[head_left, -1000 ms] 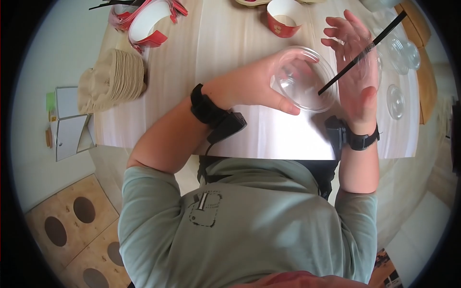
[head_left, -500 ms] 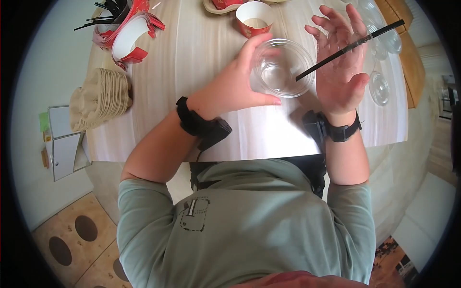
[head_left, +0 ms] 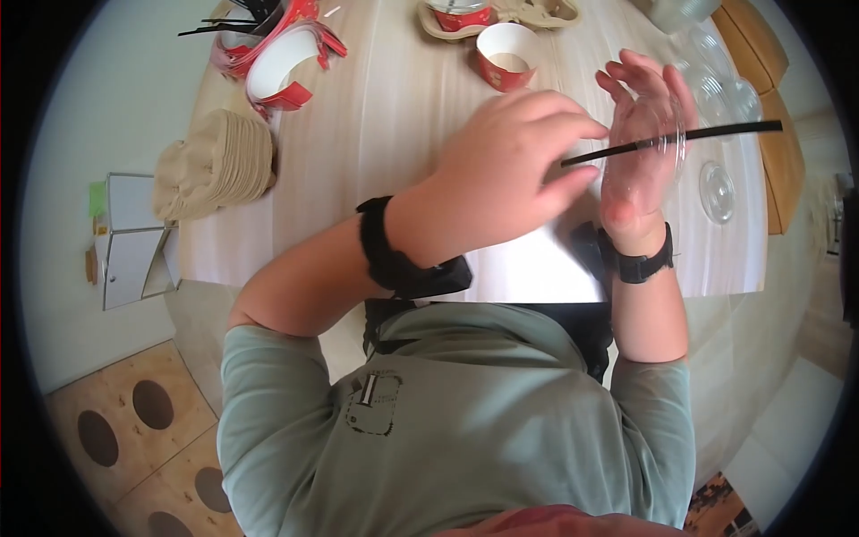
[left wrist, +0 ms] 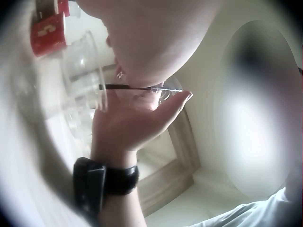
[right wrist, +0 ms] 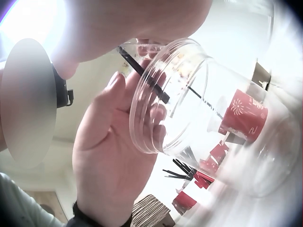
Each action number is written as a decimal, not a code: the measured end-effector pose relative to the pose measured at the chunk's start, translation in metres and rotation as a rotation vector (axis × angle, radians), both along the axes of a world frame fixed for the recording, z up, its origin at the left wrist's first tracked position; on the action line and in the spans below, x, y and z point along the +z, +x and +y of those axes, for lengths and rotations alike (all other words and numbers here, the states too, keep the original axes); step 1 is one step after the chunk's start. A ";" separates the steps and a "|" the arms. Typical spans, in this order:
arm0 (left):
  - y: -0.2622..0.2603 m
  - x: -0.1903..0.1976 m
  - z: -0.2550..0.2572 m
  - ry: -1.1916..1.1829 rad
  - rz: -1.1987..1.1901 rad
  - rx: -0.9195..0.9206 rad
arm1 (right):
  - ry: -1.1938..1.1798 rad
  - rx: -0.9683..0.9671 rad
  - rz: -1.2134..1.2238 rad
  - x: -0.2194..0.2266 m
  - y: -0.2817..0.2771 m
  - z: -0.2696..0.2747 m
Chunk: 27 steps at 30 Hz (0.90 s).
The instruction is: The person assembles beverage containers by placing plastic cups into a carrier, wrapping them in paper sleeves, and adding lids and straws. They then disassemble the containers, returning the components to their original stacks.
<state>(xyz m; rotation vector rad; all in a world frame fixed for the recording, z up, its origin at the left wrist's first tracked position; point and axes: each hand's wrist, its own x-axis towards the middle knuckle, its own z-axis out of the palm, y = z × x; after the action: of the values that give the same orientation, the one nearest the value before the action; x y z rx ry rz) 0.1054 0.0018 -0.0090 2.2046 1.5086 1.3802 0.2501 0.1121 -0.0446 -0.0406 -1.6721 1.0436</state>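
My right hand [head_left: 640, 152] is raised, palm turned inward, and holds a clear plastic lid [head_left: 671, 148] with the fingers extended behind it. A long black straw [head_left: 729, 130] passes through the lid. My left hand [head_left: 510, 161] reaches over from the other side. Its thumb and fingertips are spread around the straw's near end, with a gap between them. A clear plastic cup [right wrist: 189, 94] sits close by the left hand, its rim beside the fingers in the right wrist view. In the head view the left hand hides the cup.
Pulp cup carriers stand stacked [head_left: 215, 166] at the left. Red cup sleeves [head_left: 291, 76] and black straws [head_left: 255, 13] lie behind them. A red paper cup [head_left: 507, 58] and a carrier [head_left: 537, 12] are at the back. Clear lids [head_left: 716, 192] lie at the right.
The left hand held the clear cup by its side; now its fingers are beside the straw. The right hand has turned the lid more edge-on, bringing the straw closer to level.
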 end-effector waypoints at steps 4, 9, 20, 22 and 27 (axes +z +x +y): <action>0.011 0.009 0.012 -0.075 -0.042 -0.014 | 0.082 -0.049 -0.005 -0.002 0.005 0.004; 0.012 0.014 0.023 -0.003 0.017 -0.045 | -0.016 -0.113 0.039 0.003 0.006 0.004; -0.069 0.057 -0.017 -0.074 0.505 0.262 | -0.190 -0.238 0.325 0.022 0.006 -0.008; -0.097 0.072 -0.025 -0.077 0.497 0.400 | -0.214 -0.243 0.324 0.025 0.006 -0.010; -0.215 0.121 -0.037 -0.057 0.127 0.647 | -0.212 -0.214 0.259 0.024 0.002 -0.013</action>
<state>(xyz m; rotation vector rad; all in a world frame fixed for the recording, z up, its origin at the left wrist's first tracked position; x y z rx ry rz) -0.1096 -0.0356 0.1118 1.8694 2.4154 1.3189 0.2520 0.0994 -0.0207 -0.2101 -1.2892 1.0125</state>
